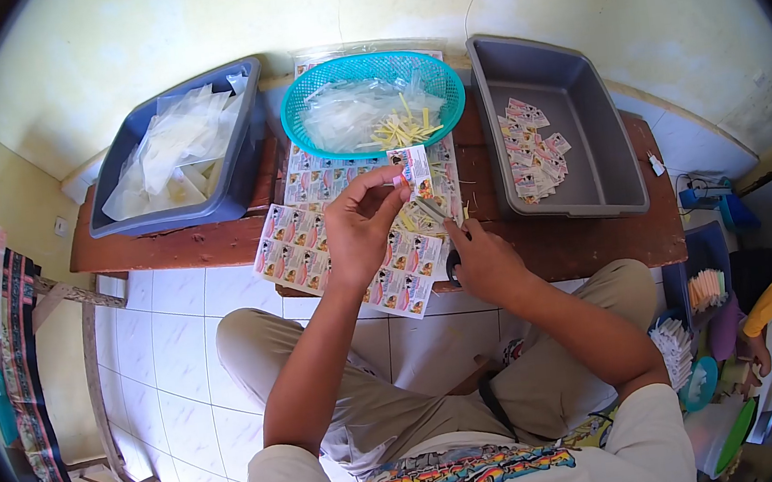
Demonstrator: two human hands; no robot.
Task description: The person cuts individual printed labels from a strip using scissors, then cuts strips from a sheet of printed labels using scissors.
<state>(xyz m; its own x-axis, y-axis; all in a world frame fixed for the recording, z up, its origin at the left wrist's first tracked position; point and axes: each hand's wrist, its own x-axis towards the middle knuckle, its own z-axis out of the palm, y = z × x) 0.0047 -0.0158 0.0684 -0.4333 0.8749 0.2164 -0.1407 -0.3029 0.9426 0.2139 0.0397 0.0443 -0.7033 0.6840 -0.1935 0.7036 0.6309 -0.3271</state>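
My left hand (pixel 359 234) pinches a small printed label (pixel 415 164) between thumb and fingers, raised just in front of the teal basket. In my right hand (pixel 490 263) is a pair of scissors (pixel 433 209), its blades pointing up and left, just below the label. Whether the blades touch the paper I cannot tell. Beneath both hands, printed label sheets (pixel 290 243) lie on the wooden bench, partly overhanging its front edge. Thin yellowish paper strips (pixel 407 130) lie in the basket, and more are scattered on the sheets.
The teal basket (pixel 292 130) also holds clear plastic pieces. A grey-blue tub (pixel 238 176) with plastic bags stands left; a grey tub (pixel 590 125) with cut labels stands right, on the bench (pixel 585 253). At far right, a person in a yellow-sleeved top (pixel 769 306) works among containers.
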